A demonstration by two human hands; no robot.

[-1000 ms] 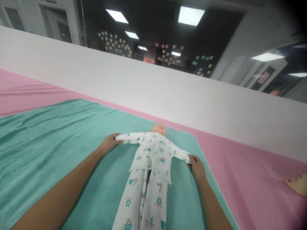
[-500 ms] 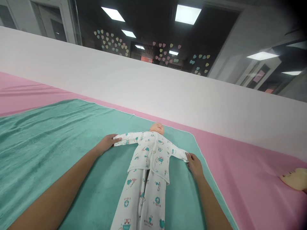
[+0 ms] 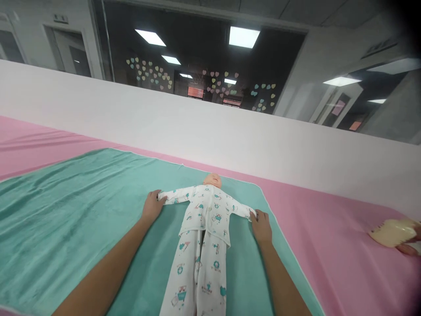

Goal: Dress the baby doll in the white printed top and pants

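Observation:
A baby doll (image 3: 213,179) lies face up on a teal blanket (image 3: 108,197), its head showing above the collar of a white printed baby shirt (image 3: 207,208). Both sleeves are spread out sideways. My left hand (image 3: 153,205) pinches the cuff of the sleeve on the left. On the other side, my right hand (image 3: 262,226) has its fingers closed on the right sleeve's cuff. Matching printed trousers (image 3: 197,276) stretch down from under the shirt hem toward me. Whether the doll's hands are inside the cuffs is hidden.
Pink cloth (image 3: 315,245) covers the surface around the blanket. At the far right lies a pale yellow object (image 3: 391,232), partly cut off by the dark frame edge. A low white wall (image 3: 197,136) runs behind, with windows above it.
The view has tilted up slightly, showing more of the room. Both hands remain at the sleeve cuffs, with the fingers slightly shifted.

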